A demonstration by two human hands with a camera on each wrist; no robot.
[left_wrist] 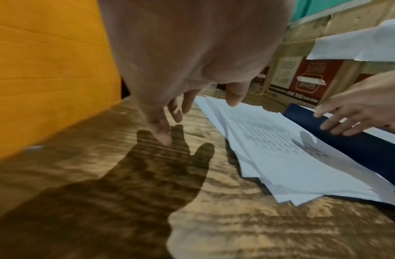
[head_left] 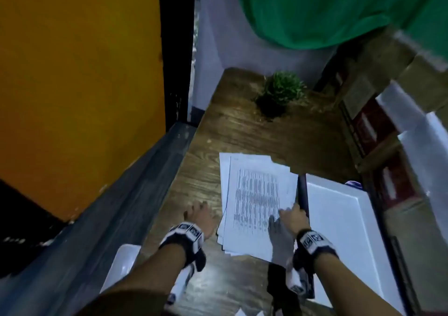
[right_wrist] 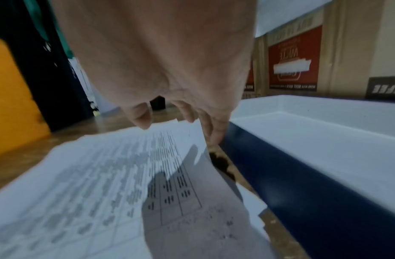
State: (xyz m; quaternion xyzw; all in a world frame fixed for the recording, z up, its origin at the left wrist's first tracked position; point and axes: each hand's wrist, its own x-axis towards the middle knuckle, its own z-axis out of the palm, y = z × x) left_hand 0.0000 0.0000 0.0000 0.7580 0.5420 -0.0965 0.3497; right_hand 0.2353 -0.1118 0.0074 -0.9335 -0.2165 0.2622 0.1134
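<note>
Left hand (head_left: 202, 218) hangs, fingers loose, over the brown wooden surface (head_left: 242, 131). Right hand (head_left: 294, 218) lays straight fingers on the dark blue folder (head_left: 302, 189) by the printed white papers (head_left: 254, 189).

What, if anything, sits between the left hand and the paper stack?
Nothing visible does: only wooden table shows between the left hand and the paper stack. The right hand is at the opposite edge, by the blue-rimmed tray.

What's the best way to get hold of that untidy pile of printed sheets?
Take the pile of sheets at its long right edge, coming from the right, beside the right hand: the top sheet seems to curl up there, leaving room to slip under. The fanned left edges lie flat.
</note>
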